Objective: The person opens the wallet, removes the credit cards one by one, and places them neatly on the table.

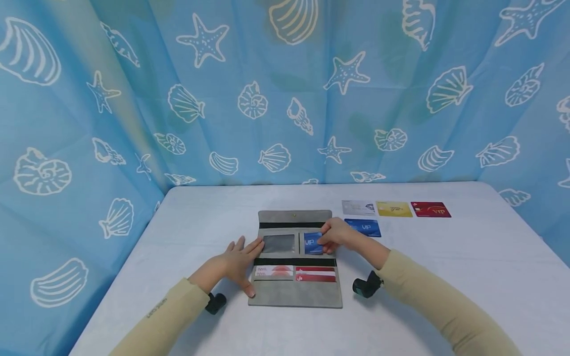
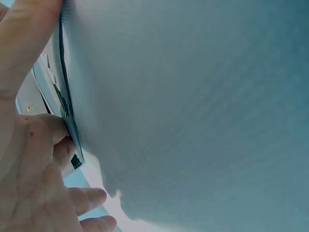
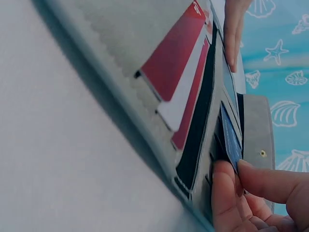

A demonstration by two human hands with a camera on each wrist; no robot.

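Observation:
A grey wallet (image 1: 295, 295) lies unfolded on the table. My right hand (image 1: 338, 234) pinches the right edge of a blue VIP card (image 1: 312, 243) between thumb and fingers, at the wallet's upper right slot. In the right wrist view, the blue card (image 3: 231, 140) sits partly in its slot, with thumb and fingertips at its end. My left hand (image 1: 236, 263) lies with spread fingers on the wallet's left edge, beside the clear window (image 1: 278, 244). Red-and-white cards (image 1: 315, 274) and a white card with a pink pattern (image 1: 273, 271) fill the lower slots.
Right of the wallet's top lie a silver card (image 1: 358, 207), a gold card (image 1: 394, 209), a red VIP card (image 1: 430, 209) and another blue VIP card (image 1: 362, 227), partly behind my right hand. A white cloth covers the table (image 1: 200, 212); a blue shell-patterned curtain (image 1: 276, 99) hangs behind.

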